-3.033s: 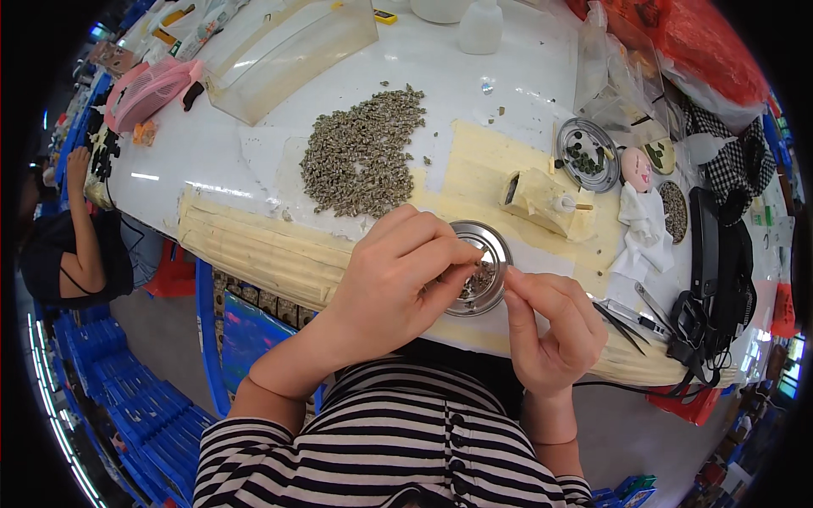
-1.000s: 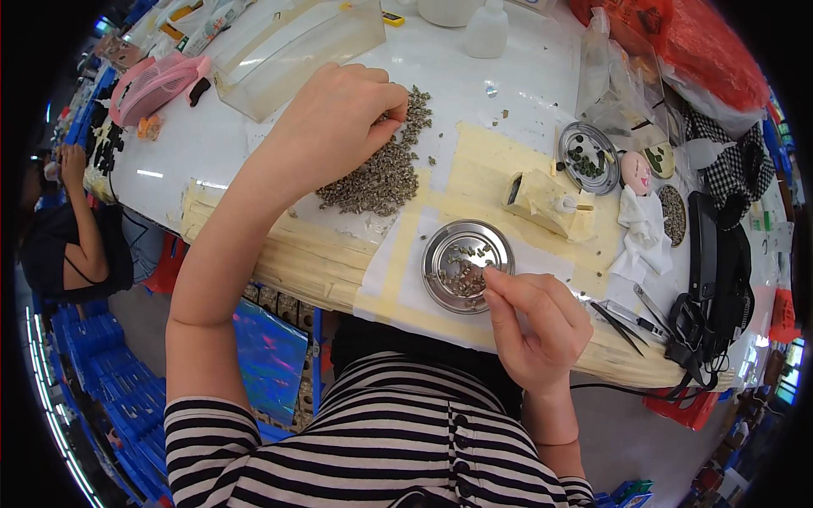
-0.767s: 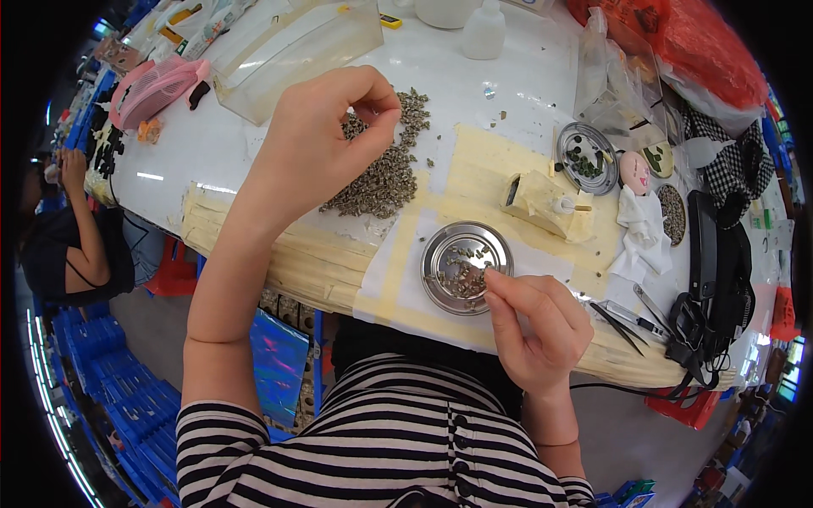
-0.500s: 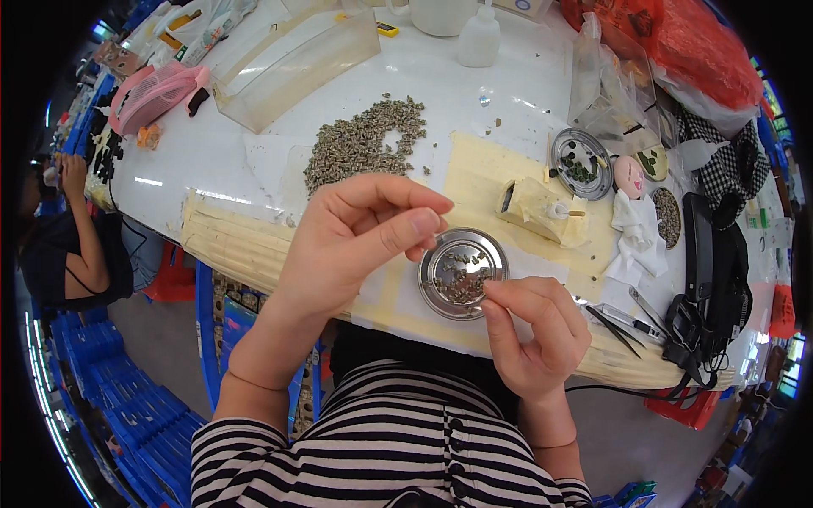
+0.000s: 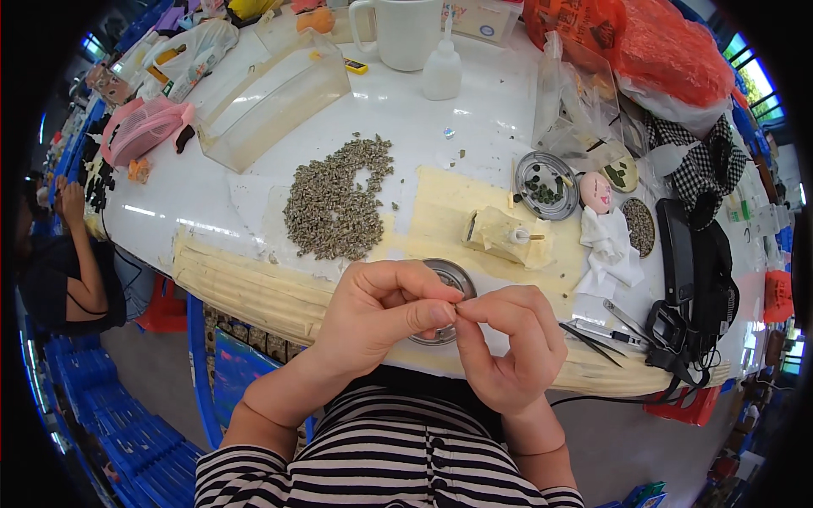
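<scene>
My left hand (image 5: 377, 317) and my right hand (image 5: 514, 343) meet fingertip to fingertip above a round metal dish (image 5: 453, 269). Thumb and forefinger of each are pinched together; whatever sits between them is too small to make out. Most of the dish, with its small metallic pieces, is hidden behind my hands. Beyond my left hand lies a heap of small grey-brown metallic pieces (image 5: 334, 207) on the white table. Past the dish stands a block wrapped in yellowish tape (image 5: 508, 237), with a short peg sticking out of it.
At right are a metal dish with dark green pieces (image 5: 546, 212), black tweezers (image 5: 593, 345), a utility knife (image 5: 605, 332) and a black strap bundle (image 5: 694, 279). A white squeeze bottle (image 5: 442, 72) and a white mug (image 5: 406, 34) stand at the back. A person (image 5: 72, 262) sits far left.
My right hand has moved left, away from the dish, to meet my left hand's fingertips. The whole view has shifted, showing more of the table's far side.
</scene>
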Tool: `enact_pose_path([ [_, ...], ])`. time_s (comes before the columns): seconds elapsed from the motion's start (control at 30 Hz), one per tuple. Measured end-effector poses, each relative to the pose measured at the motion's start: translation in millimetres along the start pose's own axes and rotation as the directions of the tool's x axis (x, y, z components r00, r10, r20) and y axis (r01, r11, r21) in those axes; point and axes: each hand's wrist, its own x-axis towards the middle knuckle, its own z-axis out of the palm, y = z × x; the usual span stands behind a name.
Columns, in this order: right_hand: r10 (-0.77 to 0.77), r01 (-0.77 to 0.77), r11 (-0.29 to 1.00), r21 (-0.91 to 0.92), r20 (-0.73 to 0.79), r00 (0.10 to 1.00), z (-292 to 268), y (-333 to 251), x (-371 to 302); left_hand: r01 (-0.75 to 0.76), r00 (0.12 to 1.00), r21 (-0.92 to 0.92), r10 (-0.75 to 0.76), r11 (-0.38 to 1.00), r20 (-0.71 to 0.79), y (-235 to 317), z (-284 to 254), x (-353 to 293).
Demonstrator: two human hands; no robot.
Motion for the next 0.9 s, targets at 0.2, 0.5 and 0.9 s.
enact_pose_path([
  [0.2,0.154,-0.160,0.971,0.178,0.045,0.987,-5,4,1,-0.145,0.990,0.231,0.141,0.962,0.032,-1,4,0],
  [0.5,0.346,-0.361,0.862,0.356,0.110,0.932,-4,7,-9,-0.247,0.965,0.440,0.259,0.864,0.033,0,11,-1],
  [0.9,0.456,-0.550,0.629,0.549,0.312,0.834,-8,5,-12,-0.368,0.926,0.619,0.336,0.694,0.174,4,8,2],
])
